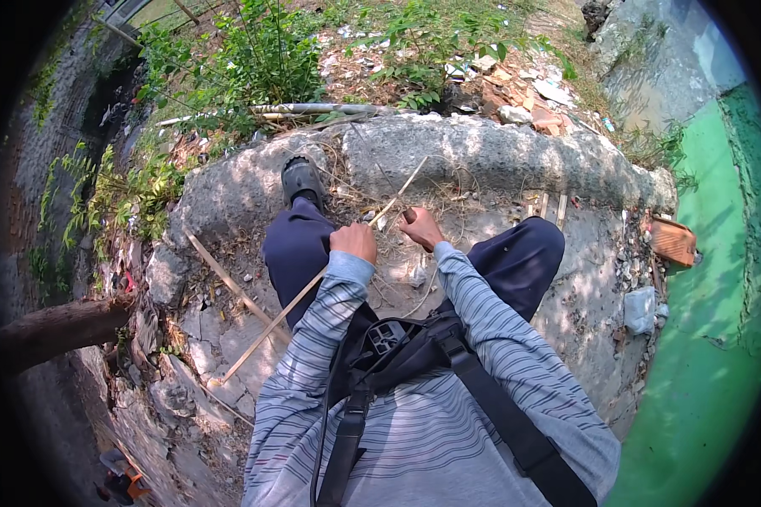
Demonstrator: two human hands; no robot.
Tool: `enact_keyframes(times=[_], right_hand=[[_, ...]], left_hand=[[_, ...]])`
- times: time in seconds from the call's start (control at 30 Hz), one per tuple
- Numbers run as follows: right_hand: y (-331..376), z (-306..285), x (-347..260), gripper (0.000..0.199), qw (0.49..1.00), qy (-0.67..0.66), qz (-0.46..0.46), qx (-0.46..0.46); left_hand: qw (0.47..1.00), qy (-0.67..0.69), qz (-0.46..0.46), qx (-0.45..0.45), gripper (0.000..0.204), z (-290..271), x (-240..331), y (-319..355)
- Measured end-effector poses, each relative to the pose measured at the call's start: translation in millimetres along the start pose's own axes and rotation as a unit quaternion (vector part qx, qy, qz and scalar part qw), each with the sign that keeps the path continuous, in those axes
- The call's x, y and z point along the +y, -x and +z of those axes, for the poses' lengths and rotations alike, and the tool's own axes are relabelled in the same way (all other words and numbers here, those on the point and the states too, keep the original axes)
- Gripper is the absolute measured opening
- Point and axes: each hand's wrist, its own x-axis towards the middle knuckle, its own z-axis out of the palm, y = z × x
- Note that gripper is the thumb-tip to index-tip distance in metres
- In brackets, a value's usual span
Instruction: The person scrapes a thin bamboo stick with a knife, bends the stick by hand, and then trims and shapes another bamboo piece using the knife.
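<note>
1. Gripping the pale wooden strip (406,184), the left hand (353,242) has its fingers closed round it in front of the body, between the knees. A loose hold could let the strip twist or slide.

2. The right hand (423,230), just beside, has its fingers curled round a small brown piece (409,216), perhaps a handle. A thin dark line runs up-left of it; whether that is a blade, I cannot tell. If so, a slip could cut the left hand or nick the strip.

3. The strip's lower end slants down-left past the left leg, crossing a second strip (232,283) in view; swinging it could snag there or jab the leg.

4. The knees bound sideways motion; the gap between them leaves the hands modest room over gritty ground (588,296).

5. Beyond, the left shoe (301,179) is at the concrete kerb (482,156), whose rough edge could catch the strip's upper end if pushed forward.

6. Farther right, an orange-brown block (674,242) sits near the border of the green surface (693,338); rubble and plants (228,68) lie past the kerb.
</note>
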Motion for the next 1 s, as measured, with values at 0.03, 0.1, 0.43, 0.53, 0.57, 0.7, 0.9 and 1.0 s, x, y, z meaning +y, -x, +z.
enact_keyframes(times=[0.03, 0.1, 0.43, 0.53, 0.57, 0.7, 0.9, 1.0], right_hand=[[0.4, 3.1, 0.3, 0.024, 1.0, 0.0, -0.001, 0.001], [0.9, 10.4, 0.7, 0.023, 0.999, -0.009, -0.037, 0.022], [-4.2, 19.5, -3.5, 0.022, 0.995, -0.064, -0.075, 0.003], [-9.3, 16.2, -6.3, 0.023, 0.997, -0.067, -0.033, 0.007], [-9.1, 16.9, -8.0, 0.023, 0.997, -0.067, -0.033, 0.008], [-5.7, 22.2, -16.6, 0.024, 0.997, -0.056, -0.054, 0.007], [-17.5, 13.7, -9.2, 0.024, 0.998, -0.063, -0.018, -0.013], [-23.6, 11.4, -9.9, 0.022, 0.999, -0.024, -0.031, -0.004]], left_hand=[[1.0, -0.001, -0.003, -0.007, 0.021, -0.1, 0.0, 0.1], [1.0, 0.01, -0.005, 0.005, 0.021, -3.7, -0.1, -2.2], [0.999, 0.027, -0.021, 0.013, 0.023, -6.2, -4.6, -6.1], [0.999, 0.032, -0.03, 0.02, 0.023, -1.6, -7.0, -7.3], [0.999, 0.034, -0.033, 0.026, 0.023, 0.5, -7.7, -7.6], [0.998, 0.036, -0.042, 0.026, 0.023, 0.1, -9.5, -6.5], [0.998, 0.037, -0.026, 0.035, 0.024, 2.2, -9.9, -6.7], [0.998, 0.042, -0.036, 0.037, 0.025, 0.3, -10.2, -9.2]])
